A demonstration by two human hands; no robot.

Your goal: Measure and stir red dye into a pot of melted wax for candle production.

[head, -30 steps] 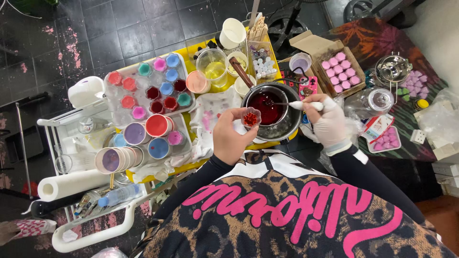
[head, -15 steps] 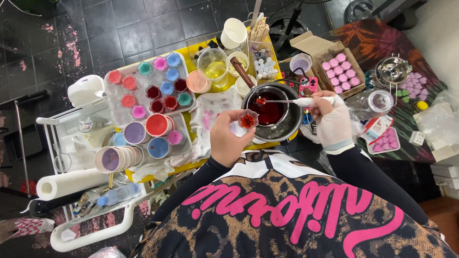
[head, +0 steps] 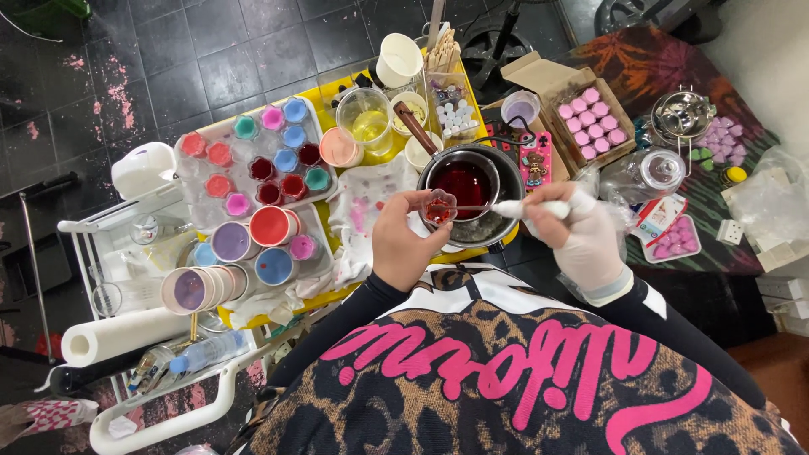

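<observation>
A small clear cup (head: 438, 207) with red liquid in it is pinched in the bare left hand (head: 404, 247), fingers closed around its rim, held up just over the near edge of the metal pot (head: 468, 195); the pot is filled with dark red liquid and is sat right beyond the hand on the yellow surface (head: 341, 88). A white dropper (head: 516, 207) is gripped in the gloved right hand (head: 581, 236), fingers wrapped tight on its bulb, and its thin tip is pointed across at the cup, pretty much touching the red stuff inside; whether it's actually dipped in can't be told from here.

Off to the left of the left hand, a tray (head: 190, 181) of little cups in pink, teal, blue and red is laid out, with bigger tubs of purple, red and blue paint-ish stuff closer in; a stained white cloth (head: 375, 198) is spread just beside the left hand. Beyond the pot, a measuring jug (head: 367, 120) of yellowish liquid is seen. To the right of the right hand, a cardboard box (head: 539, 80) of pink moulded pieces is parked; further right, a glass jar (head: 645, 173) is lying. A paper towel roll (head: 118, 337) is lying well away on the left, on a white trolley (head: 80, 244).
</observation>
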